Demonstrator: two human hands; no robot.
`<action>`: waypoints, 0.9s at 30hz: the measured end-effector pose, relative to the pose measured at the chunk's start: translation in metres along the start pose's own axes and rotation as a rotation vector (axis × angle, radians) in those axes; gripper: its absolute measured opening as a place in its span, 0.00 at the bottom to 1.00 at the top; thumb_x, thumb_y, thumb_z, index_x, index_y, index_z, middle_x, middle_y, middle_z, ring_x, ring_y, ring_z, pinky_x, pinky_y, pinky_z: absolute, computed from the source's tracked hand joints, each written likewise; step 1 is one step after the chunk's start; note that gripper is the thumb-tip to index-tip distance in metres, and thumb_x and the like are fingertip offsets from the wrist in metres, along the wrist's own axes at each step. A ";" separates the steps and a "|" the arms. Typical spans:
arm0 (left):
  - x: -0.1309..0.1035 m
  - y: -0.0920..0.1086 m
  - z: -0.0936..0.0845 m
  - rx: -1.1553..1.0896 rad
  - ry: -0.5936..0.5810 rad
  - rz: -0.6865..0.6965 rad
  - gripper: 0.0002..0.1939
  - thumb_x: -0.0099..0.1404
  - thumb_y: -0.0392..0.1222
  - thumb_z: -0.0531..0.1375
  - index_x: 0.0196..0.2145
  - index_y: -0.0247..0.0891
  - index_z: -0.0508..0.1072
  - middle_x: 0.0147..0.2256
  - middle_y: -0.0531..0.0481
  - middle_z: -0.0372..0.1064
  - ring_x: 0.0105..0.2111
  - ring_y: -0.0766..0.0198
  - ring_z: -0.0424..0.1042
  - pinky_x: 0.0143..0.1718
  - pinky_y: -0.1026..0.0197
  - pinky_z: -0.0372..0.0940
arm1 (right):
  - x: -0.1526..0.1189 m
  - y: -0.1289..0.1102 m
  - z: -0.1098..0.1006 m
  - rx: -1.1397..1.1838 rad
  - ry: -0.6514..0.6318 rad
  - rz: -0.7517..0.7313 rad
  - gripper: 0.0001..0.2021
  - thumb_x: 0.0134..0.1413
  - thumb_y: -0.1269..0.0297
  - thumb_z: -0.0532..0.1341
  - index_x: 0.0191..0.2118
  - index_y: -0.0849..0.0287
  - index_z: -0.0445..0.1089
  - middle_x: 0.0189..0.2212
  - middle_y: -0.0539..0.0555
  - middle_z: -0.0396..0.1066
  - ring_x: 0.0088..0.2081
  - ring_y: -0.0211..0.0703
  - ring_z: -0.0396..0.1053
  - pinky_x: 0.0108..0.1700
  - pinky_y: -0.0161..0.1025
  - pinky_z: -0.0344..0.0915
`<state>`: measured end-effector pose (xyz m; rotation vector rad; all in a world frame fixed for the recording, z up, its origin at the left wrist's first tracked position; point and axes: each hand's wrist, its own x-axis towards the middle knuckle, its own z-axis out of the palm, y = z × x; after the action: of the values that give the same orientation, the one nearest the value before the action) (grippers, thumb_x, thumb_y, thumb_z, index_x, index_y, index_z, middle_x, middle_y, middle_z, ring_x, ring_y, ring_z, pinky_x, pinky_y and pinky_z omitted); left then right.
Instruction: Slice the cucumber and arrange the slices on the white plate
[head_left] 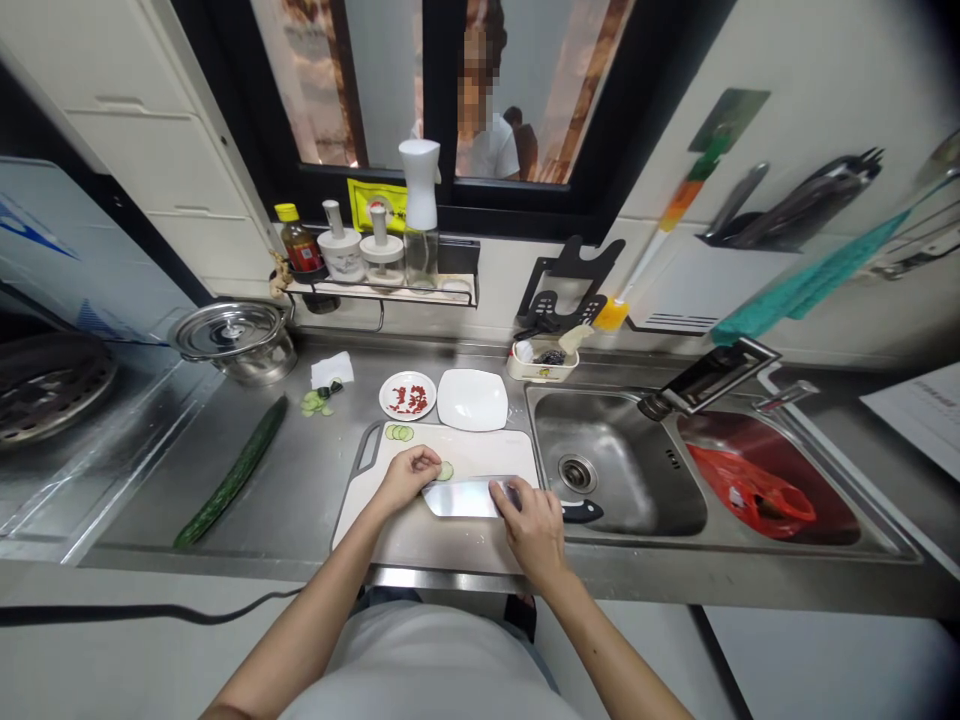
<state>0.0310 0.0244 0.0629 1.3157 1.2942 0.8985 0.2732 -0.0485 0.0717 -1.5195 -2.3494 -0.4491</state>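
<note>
My left hand (409, 474) is over the white cutting board (420, 545), its fingers pinched together at the edge of a thin cucumber slice (445, 470). My right hand (532, 525) grips a kitchen knife (461, 499), its broad blade lying almost flat on the board, tip pointing left. Past my right hand, the knife's black handle sticks out over the sink's near edge. A few overlapping cucumber slices (399, 433) lie at the board's upper left corner. On the counter to the left rests a long whole cucumber (232, 475).
Behind the board stand a small plate of chopped red pieces (409, 397) and a white square plate (472, 400). Cucumber scraps (316, 403) lie near a lidded steel pot (236, 340). At right, a double sink (622, 520) holds a red plastic bag (750, 490) under the faucet (712, 380).
</note>
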 end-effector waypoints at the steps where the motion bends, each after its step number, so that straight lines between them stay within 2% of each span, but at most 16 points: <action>1: 0.005 -0.005 -0.001 -0.004 0.054 -0.019 0.09 0.52 0.42 0.62 0.29 0.35 0.72 0.23 0.54 0.68 0.24 0.69 0.66 0.29 0.66 0.61 | -0.001 0.001 0.000 0.004 -0.001 0.008 0.21 0.54 0.76 0.55 0.52 0.50 0.70 0.44 0.59 0.68 0.38 0.44 0.59 0.42 0.42 0.50; 5: 0.026 -0.030 -0.009 0.079 0.254 -0.067 0.06 0.53 0.39 0.60 0.30 0.35 0.72 0.24 0.54 0.68 0.24 0.68 0.67 0.30 0.66 0.61 | -0.006 0.003 0.002 0.011 -0.017 0.035 0.21 0.54 0.76 0.55 0.51 0.51 0.71 0.44 0.59 0.68 0.38 0.44 0.59 0.42 0.42 0.50; 9: 0.048 -0.048 -0.021 0.279 0.327 -0.059 0.07 0.55 0.36 0.59 0.34 0.36 0.73 0.28 0.51 0.71 0.29 0.65 0.70 0.34 0.65 0.62 | -0.009 0.003 0.003 0.019 -0.055 0.073 0.22 0.54 0.76 0.55 0.52 0.49 0.70 0.44 0.58 0.68 0.39 0.43 0.60 0.43 0.42 0.50; 16: 0.065 -0.051 -0.029 0.572 0.376 -0.093 0.11 0.60 0.36 0.57 0.41 0.39 0.74 0.32 0.49 0.74 0.33 0.62 0.71 0.35 0.64 0.60 | -0.013 0.001 0.005 0.039 -0.033 0.103 0.20 0.54 0.75 0.55 0.51 0.50 0.71 0.43 0.58 0.68 0.39 0.43 0.62 0.43 0.42 0.51; 21: 0.065 -0.050 -0.027 0.757 0.388 -0.018 0.12 0.62 0.36 0.56 0.43 0.40 0.72 0.36 0.47 0.74 0.37 0.60 0.71 0.39 0.62 0.60 | -0.014 0.000 0.005 0.041 -0.019 0.105 0.20 0.54 0.74 0.56 0.51 0.51 0.71 0.43 0.58 0.68 0.38 0.43 0.62 0.42 0.41 0.52; 24: 0.061 -0.052 -0.027 0.833 0.407 0.028 0.10 0.63 0.36 0.55 0.42 0.39 0.72 0.40 0.45 0.72 0.41 0.58 0.69 0.42 0.61 0.60 | -0.016 0.001 0.006 0.042 -0.037 0.116 0.22 0.52 0.75 0.56 0.51 0.50 0.70 0.43 0.58 0.67 0.39 0.43 0.62 0.41 0.41 0.52; 27: 0.057 -0.052 -0.027 0.909 0.366 0.031 0.09 0.65 0.37 0.53 0.38 0.40 0.74 0.40 0.45 0.71 0.42 0.57 0.67 0.44 0.59 0.59 | -0.018 0.001 0.009 0.059 -0.045 0.122 0.23 0.51 0.76 0.56 0.52 0.50 0.70 0.44 0.58 0.67 0.39 0.44 0.62 0.40 0.40 0.52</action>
<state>0.0020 0.0782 0.0085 1.9080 2.1140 0.5820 0.2808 -0.0591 0.0563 -1.6503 -2.2661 -0.3162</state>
